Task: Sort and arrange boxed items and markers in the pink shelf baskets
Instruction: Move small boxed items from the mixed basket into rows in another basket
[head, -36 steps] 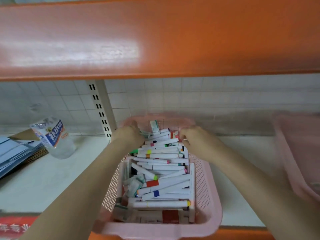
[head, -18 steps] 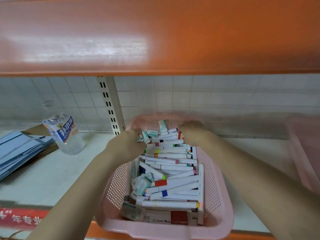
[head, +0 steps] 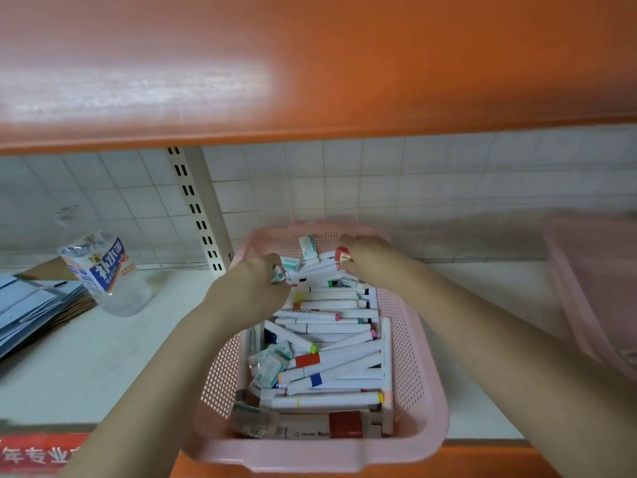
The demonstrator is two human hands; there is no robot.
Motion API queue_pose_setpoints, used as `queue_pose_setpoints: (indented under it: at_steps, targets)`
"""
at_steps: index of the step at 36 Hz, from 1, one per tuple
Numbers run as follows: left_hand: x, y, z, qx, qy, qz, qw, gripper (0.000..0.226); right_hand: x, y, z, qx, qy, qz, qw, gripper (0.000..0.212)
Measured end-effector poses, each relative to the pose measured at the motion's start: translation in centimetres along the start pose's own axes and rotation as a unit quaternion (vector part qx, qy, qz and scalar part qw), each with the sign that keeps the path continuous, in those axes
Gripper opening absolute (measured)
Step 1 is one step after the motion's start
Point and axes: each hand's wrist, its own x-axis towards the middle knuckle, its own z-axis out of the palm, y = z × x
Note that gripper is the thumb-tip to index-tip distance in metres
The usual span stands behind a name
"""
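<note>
At the front edge of the white shelf board [head: 103, 367], under the orange upper shelf [head: 310, 63], sits the pink perforated plastic basket [head: 413, 391], the landmark for all positions below. Its interior holds white-barrelled markers with coloured caps [head: 331, 360], most lying crosswise in rough layers, though several toward the near end lie at angles. Small teal-and-white boxed items [head: 269, 369] are bunched at the basket's left inner side, with more at its far end and a flat red-and-white box [head: 331, 424] along its near wall. Judged from this layout, sorting is partly done: boxes and markers remain mixed, and alignment is incomplete. The left hand [head: 248, 294] is over the far-left corner of the basket, fingers curled and pinching a small box [head: 277, 273]. The right hand [head: 365, 260] is at the far-right corner, fingers curled around a red-capped marker end [head: 342, 254]. A second pink basket [head: 593, 288] stands to the right of the first, apart from it; its contents cannot be seen. A clear labelled plastic bottle [head: 103, 270] lies tilted well to the left.
</note>
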Motion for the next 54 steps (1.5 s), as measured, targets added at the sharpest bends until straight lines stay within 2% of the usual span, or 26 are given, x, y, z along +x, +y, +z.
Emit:
queue_pose_setpoints:
  at_steps: [6, 10, 13, 17, 20, 24, 29, 34, 45, 54]
  targets:
    - [-1.4, 1.2, 0.1, -0.036, 0.012, 0.030, 0.999, 0.019, -3.6, -1.3, -1.8, 0.162, 0.038, -0.004, 0.986, 0.029]
    - [-2.3, 2.2, 0.5, -0.066, 0.012, 0.042, 0.997, 0.017, -6.2, -2.2, -2.6, 0.332, 0.054, 0.030, 0.941, 0.027]
    - [-2.5, 2.9, 0.9, -0.090, 0.010, 0.052, 0.994, 0.018, -7.4, -2.5, -2.7, 0.381, 0.062, 0.034, 0.922, 0.025]
    - [-2.9, 3.6, 1.0, -0.105, 0.008, 0.043, 0.993, 0.014, -7.9, -3.0, -2.9, 0.362, 0.071, 0.036, 0.929, 0.031]
    - [-3.5, 3.5, 0.9, -0.105, 0.014, 0.042, 0.993, 0.007, -8.3, -3.4, -3.5, 0.373, 0.073, 0.043, 0.924, 0.045]
    - [-4.5, 3.7, 0.7, -0.110, 0.019, 0.059, 0.992, 0.006, -9.6, -3.7, -4.2, 0.427, 0.054, 0.084, 0.899, 0.040]
    - [-6.0, 5.3, 0.5, -0.131, 0.030, 0.080, 0.988, 0.011, -12.8, -2.9, -4.2, 0.449, 0.057, 0.092, 0.887, 0.042]
    - [-7.6, 7.9, 1.3, -0.136, 0.051, 0.102, 0.984, 0.013, -16.4, -1.1, -4.2, 0.396, 0.101, 0.099, 0.907, 0.048]
    - [-10.5, 16.8, 5.2, -0.162, 0.034, 0.142, 0.976, 0.015, -26.7, 4.1, -6.4, 0.291, 0.164, 0.107, 0.937, 0.049]
    - [-14.5, 26.5, 9.5, -0.199, 0.016, 0.157, 0.967, 0.017, -35.4, 10.2, -9.2, 0.258, 0.200, 0.098, 0.940, 0.051]
